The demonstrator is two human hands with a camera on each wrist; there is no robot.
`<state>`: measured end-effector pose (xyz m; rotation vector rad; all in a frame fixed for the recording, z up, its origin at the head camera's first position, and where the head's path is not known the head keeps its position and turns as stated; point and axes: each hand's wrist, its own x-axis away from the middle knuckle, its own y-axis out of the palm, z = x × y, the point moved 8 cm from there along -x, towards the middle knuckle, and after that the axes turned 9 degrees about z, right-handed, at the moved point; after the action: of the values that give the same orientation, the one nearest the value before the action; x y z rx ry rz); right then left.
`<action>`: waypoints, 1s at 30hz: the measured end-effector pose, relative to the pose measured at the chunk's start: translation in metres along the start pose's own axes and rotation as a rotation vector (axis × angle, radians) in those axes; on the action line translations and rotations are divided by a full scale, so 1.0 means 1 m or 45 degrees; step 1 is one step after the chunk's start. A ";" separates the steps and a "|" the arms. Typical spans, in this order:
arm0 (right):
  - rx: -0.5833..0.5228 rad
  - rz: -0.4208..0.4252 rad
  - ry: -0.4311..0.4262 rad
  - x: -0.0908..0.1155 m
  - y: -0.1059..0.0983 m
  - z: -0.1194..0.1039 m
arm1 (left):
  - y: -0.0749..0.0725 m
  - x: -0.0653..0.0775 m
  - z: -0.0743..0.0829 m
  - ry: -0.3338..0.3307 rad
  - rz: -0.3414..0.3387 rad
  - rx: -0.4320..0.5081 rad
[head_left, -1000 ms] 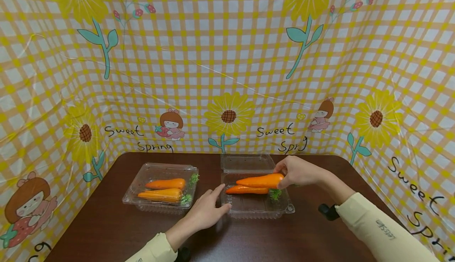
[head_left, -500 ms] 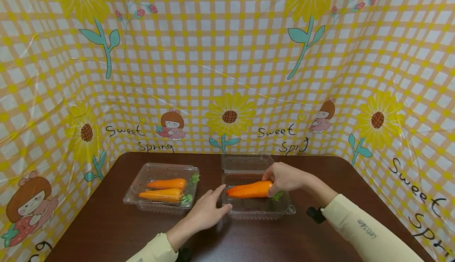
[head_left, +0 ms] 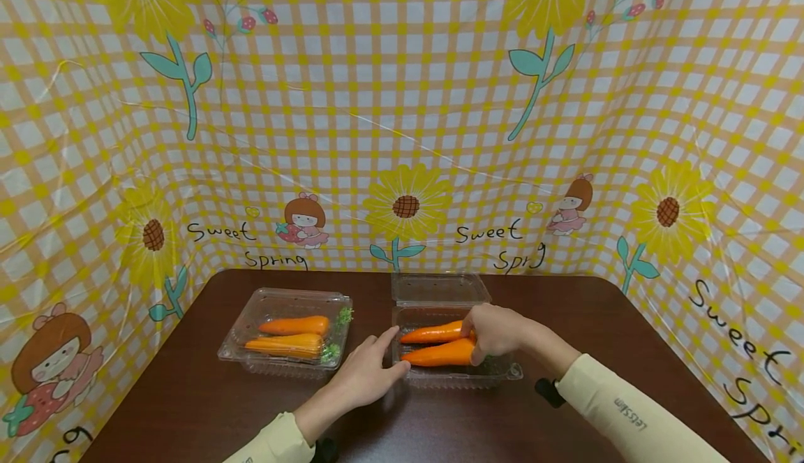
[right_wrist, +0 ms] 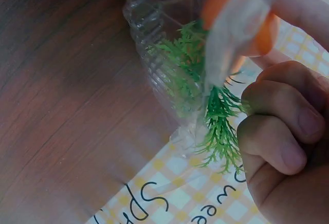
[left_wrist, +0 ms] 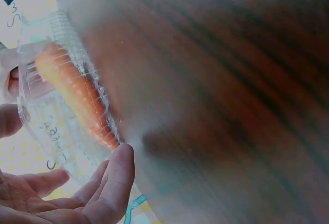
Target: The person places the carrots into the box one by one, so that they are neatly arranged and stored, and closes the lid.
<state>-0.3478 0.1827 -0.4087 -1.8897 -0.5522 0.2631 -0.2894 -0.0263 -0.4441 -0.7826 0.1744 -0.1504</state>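
Note:
Two orange carrots lie side by side in the right-hand clear plastic box (head_left: 449, 381). My right hand (head_left: 501, 330) reaches into this box and grips the front carrot (head_left: 436, 355) by its thick end; the rear carrot (head_left: 430, 333) is partly covered by my fingers. Green leafy tops (right_wrist: 221, 124) show beside my curled fingers in the right wrist view. My left hand (head_left: 364, 373) has its fingers spread at the box's left side, index fingertip and thumb right at the wall. Through that wall, the left wrist view shows a carrot (left_wrist: 77, 93).
The box's lid (head_left: 440, 288) stands raised behind it. To the left, a closed clear box (head_left: 226, 351) holds two more carrots with green tops. Both boxes rest on a dark wooden table (head_left: 402, 428). A checked cloth (head_left: 402, 114) hangs around the back and sides.
My right hand has moved left and down with its carrot, from above the rear carrot to in front of it, inside the box. My left hand has stayed in place.

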 end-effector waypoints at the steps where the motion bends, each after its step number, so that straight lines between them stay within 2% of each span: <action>1: 0.030 -0.001 -0.007 0.000 0.002 0.000 | 0.000 0.000 0.000 0.000 0.000 0.001; 8: 0.298 0.004 -0.030 0.001 0.012 -0.010 | 0.001 -0.001 0.000 -0.021 0.004 0.014; 12: 0.341 0.005 -0.015 0.002 0.010 -0.015 | 0.002 -0.005 0.000 -0.057 0.016 0.036; 16: 0.272 0.000 0.032 0.003 0.005 -0.012 | 0.002 -0.011 0.004 -0.052 0.044 0.078; 20: 0.174 0.041 0.062 0.001 -0.007 -0.006 | -0.002 -0.021 0.008 -0.066 0.094 0.143; 25: 0.067 0.178 0.079 -0.005 -0.027 0.008 | -0.003 -0.039 0.011 -0.177 0.140 0.254; 30: -0.085 0.336 0.177 -0.011 -0.043 0.031 | -0.003 -0.059 0.014 -0.277 0.197 0.347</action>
<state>-0.3811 0.2155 -0.3819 -2.0286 -0.2194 0.2848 -0.3443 -0.0068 -0.4266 -0.5069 0.0068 0.0574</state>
